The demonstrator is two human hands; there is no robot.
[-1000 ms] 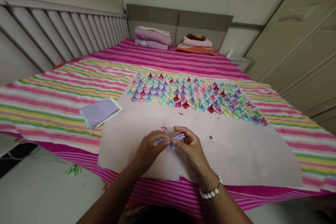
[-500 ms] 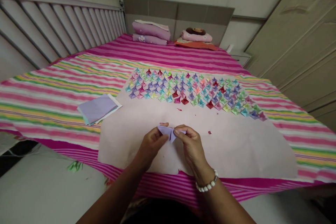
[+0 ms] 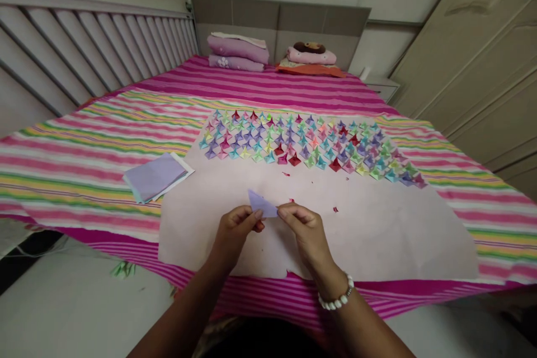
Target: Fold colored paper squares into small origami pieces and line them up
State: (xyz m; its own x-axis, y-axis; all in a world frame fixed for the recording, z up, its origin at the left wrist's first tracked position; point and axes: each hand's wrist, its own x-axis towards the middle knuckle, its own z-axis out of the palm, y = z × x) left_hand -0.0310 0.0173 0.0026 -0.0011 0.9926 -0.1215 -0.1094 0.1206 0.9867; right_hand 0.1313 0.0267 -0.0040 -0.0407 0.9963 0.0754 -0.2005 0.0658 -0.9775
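Both hands, the left hand (image 3: 235, 227) and right hand (image 3: 302, 227), pinch a folded lilac paper (image 3: 260, 203) above a pink sheet (image 3: 377, 235) on the striped bed (image 3: 84, 145).

Both forearms bare, no sleeves in view. Right wrist carries a bracelet (image 3: 337, 300) of white rounded beads.

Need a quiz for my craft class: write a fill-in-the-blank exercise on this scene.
The left hand and right hand pinch a folded paper; a beaded ____ circles the right wrist.
The stack of sheets lies to the hands' ____.
The origami pieces lie in rows; the bedcover is ____.
Missing: bracelet; left; striped.
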